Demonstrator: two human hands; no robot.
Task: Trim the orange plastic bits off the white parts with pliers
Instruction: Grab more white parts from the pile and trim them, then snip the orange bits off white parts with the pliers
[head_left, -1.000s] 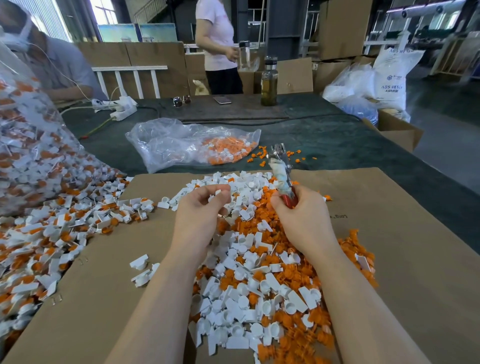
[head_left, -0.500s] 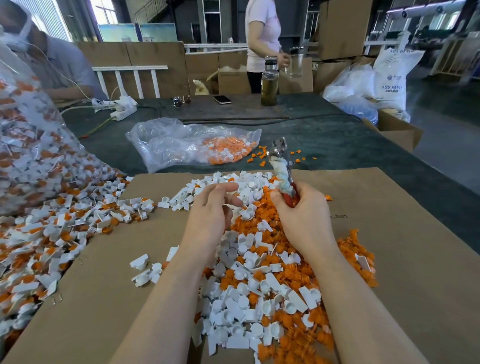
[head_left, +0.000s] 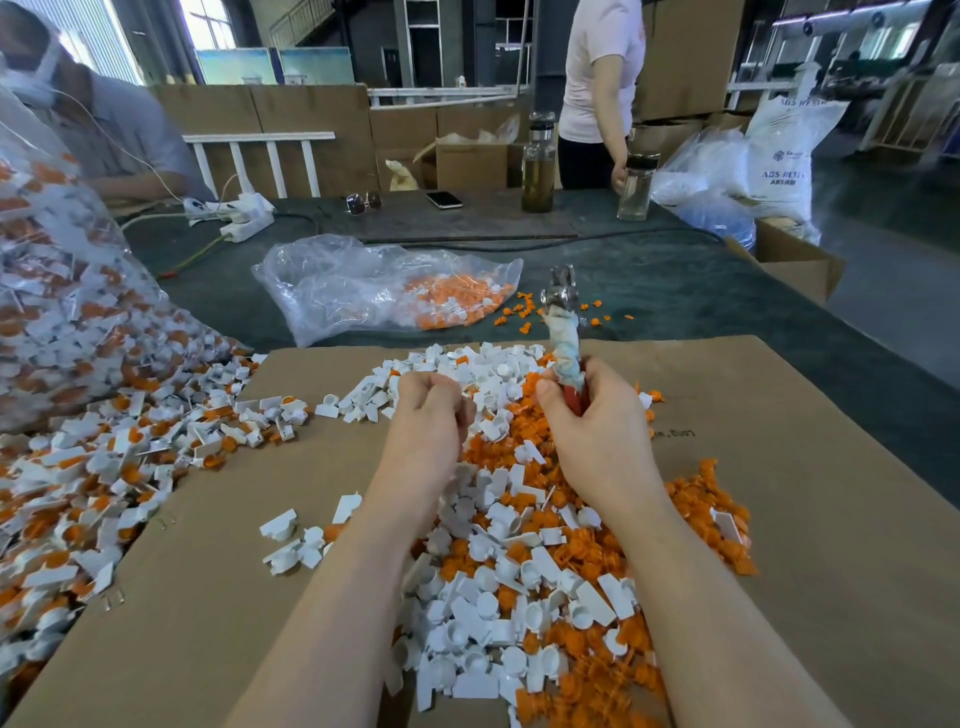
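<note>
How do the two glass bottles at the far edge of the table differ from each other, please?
The taller glass bottle holds yellowish-brown liquid in its lower half, while the shorter glass bottle looks clear. The taller one stands free on the dark green table; the shorter one stands further right, with the hand of the standing person in the pink top at its neck. Both are upright, transparent and dark-capped.

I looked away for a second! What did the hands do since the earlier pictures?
The left hand reached forward into the pile of white plastic parts and curled its fingers. The right hand kept gripping the red-handled metal pliers, pointing up. The brown cardboard sheet stayed put.
</note>
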